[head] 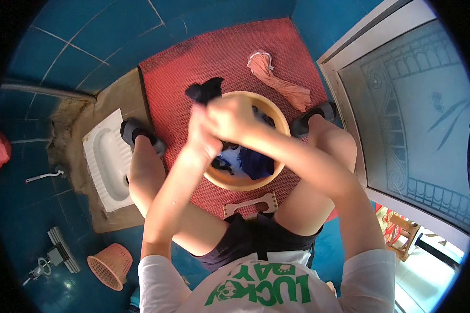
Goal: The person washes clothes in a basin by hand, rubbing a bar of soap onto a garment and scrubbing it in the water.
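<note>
My left hand (201, 133) and my right hand (233, 117) are together above the basin, blurred by motion. Both grip a dark cloth (205, 90), whose loose end sticks out beyond the fingers; the rest of it is hidden in my fists. Below them a yellow plastic basin (243, 187) stands on the red mat between my feet. Dark wet clothes (257, 162) lie in it in whitish, sudsy water, partly covered from view by my forearms. Past the basin's far right rim lies a twisted salmon-pink garment (280, 84).
A red textured mat (168, 78) covers the floor here. To the left is a white squat toilet (103, 164), with a pink wastebasket (110, 266) and a sponge mop (60, 250) nearer me. A pale plastic piece (250, 204) shows between my thighs. At right stands a frosted-glass door (415, 117).
</note>
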{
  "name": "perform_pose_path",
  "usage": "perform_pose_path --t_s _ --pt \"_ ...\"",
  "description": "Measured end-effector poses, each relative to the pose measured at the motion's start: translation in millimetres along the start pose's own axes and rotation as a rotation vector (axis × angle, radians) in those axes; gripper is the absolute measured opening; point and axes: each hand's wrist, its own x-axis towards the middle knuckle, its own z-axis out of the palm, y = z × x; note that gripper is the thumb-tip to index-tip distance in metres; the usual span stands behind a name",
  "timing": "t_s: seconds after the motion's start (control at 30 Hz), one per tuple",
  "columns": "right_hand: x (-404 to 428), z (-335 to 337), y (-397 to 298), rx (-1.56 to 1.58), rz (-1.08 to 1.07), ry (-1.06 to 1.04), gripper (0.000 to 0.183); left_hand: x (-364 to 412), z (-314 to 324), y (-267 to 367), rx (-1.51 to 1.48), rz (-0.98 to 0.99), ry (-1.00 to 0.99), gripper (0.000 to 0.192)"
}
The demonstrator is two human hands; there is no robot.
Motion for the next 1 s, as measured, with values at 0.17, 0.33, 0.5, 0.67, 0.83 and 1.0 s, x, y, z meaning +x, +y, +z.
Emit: perform_pose_path --t_s 0.17,0.33,0.5,0.67,0.83,1.0 --pt "-0.2 4.1 -15.2 0.013 0.119 -0.031 0.043 32.2 -41.2 11.8 -0.127 -0.087 -0.775 0.034" --pt "7.6 5.8 8.5 0.032 0.456 -0.011 0.042 1.6 18.6 -6.2 0.096 -0.134 0.163 0.035" --pt "-11.0 -14.1 -0.1 0.02 0.103 0.081 0.042 11.1 1.2 -21.9 0.009 -0.061 -0.149 0.037" --pt "6.3 1.8 45.3 0.537 1.077 0.008 0.045 -8.8 26.3 -11.2 0.053 -0.141 -0.02 0.033" --pt "24.8 -26.3 42.3 0.955 1.336 -0.093 0.022 -14.4 27.1 1.7 0.292 -0.189 -0.327 0.037" --pt "29.9 -46.7 54.7 1.034 1.169 -0.183 0.015 -23.2 31.8 5.3 0.529 -0.104 -0.168 0.035"
